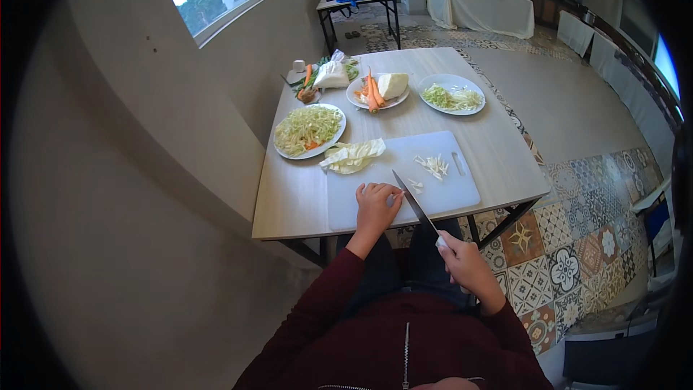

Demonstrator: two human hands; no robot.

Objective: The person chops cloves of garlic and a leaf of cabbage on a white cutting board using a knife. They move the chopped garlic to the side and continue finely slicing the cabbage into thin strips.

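Note:
My right hand (pixel 466 262) grips the white handle of a kitchen knife (pixel 416 205), whose blade points up and left over the white cutting board (pixel 352 203). My left hand (pixel 379 205) rests on the board's near part, its curled fingertips beside the blade; whether they pinch a small piece is too small to tell. Cut pale strips (pixel 433 167) lie on the board near its handle slot, with a few more (pixel 416 186) just right of the blade. Cabbage leaves (pixel 354 156) overlap the board's far left corner.
A plate of shredded cabbage (pixel 308 129) stands at the left. Farther back are a plate with carrots (pixel 373 92) and a cabbage piece (pixel 393 85), and a plate of shreds (pixel 452 96). Bagged vegetables (pixel 331 73) lie at the far left corner. A wall borders the table's left side.

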